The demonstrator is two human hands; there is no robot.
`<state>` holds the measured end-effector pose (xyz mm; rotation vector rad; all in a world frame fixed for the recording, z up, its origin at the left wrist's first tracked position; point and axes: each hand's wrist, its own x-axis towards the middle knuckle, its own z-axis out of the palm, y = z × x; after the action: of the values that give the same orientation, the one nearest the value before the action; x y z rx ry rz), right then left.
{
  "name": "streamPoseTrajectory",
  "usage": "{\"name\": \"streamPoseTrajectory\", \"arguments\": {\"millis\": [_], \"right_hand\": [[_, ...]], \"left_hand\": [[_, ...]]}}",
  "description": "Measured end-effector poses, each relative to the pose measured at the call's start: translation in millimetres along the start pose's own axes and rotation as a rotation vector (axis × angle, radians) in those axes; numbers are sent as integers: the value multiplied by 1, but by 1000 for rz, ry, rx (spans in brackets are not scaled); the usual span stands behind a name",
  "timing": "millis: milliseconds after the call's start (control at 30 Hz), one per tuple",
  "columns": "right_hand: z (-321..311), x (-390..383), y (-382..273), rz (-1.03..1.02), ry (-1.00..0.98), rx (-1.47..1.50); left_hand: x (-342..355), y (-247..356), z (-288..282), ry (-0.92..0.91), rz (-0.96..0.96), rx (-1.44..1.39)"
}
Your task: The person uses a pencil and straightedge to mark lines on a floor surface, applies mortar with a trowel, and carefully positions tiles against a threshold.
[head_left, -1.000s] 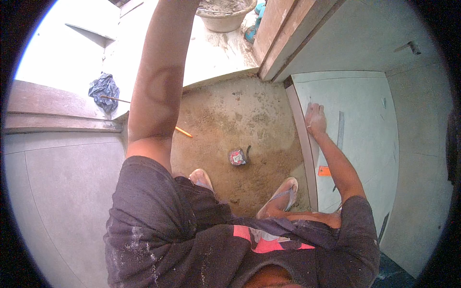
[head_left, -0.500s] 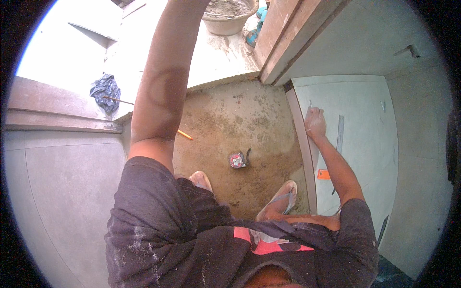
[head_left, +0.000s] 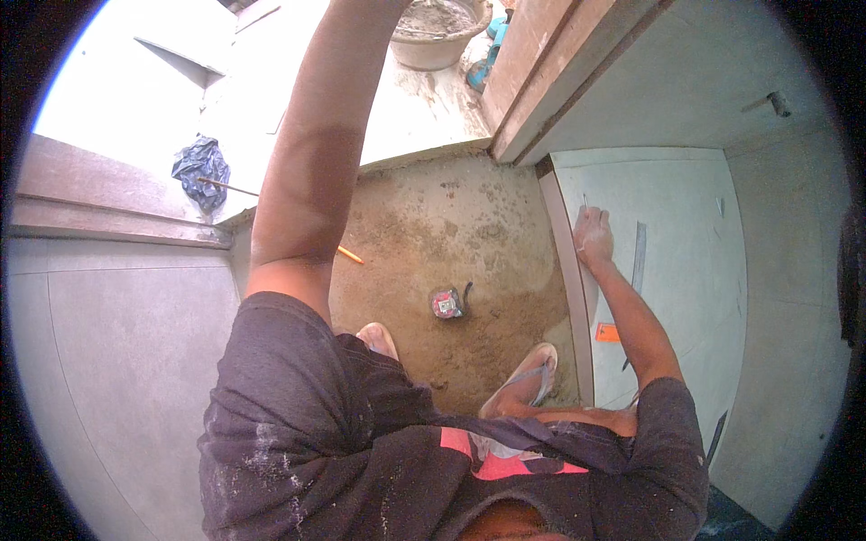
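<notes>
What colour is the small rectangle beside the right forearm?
The rectangle is orange; clearest in head view.

Left hand beyond top edge, basin (head_left: 429, 56) cropped

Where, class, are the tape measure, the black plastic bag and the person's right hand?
Tape measure (head_left: 445, 305): head view, on its case.
Black plastic bag (head_left: 200, 169): head view, on its crumpled middle.
Right hand (head_left: 594, 239): head view, on its back.

Slab (head_left: 690, 243): smooth, low sheen. Ruler (head_left: 640, 257): metal-like, smooth. Floor (head_left: 397, 216): rough, matt, gritty, cement-like. Door frame (head_left: 541, 77): wood, matt, worn. Bag (head_left: 200, 169): thin plastic, glossy, crumpled. Basin (head_left: 431, 56): plastic-like, matt, smeared. Shirt (head_left: 361, 464): soft cloth, matt, white-flecked. Wall panel (head_left: 144, 334): smooth, matt.
</notes>
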<state>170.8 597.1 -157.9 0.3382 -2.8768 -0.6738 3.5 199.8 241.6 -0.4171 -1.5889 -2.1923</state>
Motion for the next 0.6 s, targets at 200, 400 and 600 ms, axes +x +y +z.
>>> {"name": "streamPoseTrajectory", "arguments": {"millis": [200, 400, 600], "right_hand": [[-7, -1, -1, 5, 3, 29], [2, 0, 4, 24, -38, 79], [-5, 3, 1, 21, -143, 14]], "left_hand": [[-14, 5, 1, -29, 56, 111], [4, -18, -12, -57, 118, 27], [-9, 3, 5, -12, 43, 2]]}}
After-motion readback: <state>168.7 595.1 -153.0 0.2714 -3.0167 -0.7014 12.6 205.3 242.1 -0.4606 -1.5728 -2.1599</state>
